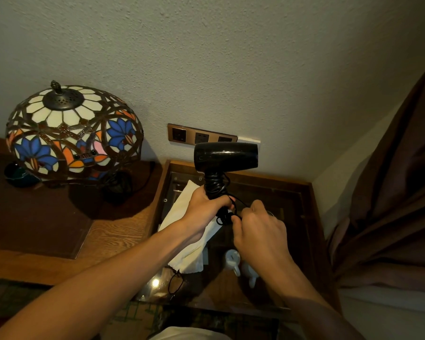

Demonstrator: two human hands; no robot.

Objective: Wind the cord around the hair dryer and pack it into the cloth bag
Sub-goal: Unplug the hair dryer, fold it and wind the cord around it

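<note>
Two bare hands are up over a glass-top table (292, 190) in the corner of the room. The left hand (204, 209) is closed tight around the handle of a black dryer (226, 157). It holds the dryer upright above the table, with the barrel lying sideways and its open end to the right. The black cord (215, 184) is wound in tight loops around the handle, just above the fist. A few loose loops hang below the fist. The right hand (258, 227) is just beside the left one. Its fingertips pinch the loose end of the cord.

Under the left wrist lies a white cloth bag (189, 256), flat on the glass. The arm hides its middle. A pair of glasses (176, 283) lies near the bag's close end. White cups (232, 260) show through the glass, under the right arm.

On the wall behind the dryer is a row of sockets (201, 136), and the dryer covers part of the row. To the left is a wooden desk (108, 231) with a big lamp (71, 131) made of coloured glass, with blue flowers on it. A small dark dish (19, 174) sits by the lamp. A brown curtain (398, 192) hangs on the right, close to the table.
</note>
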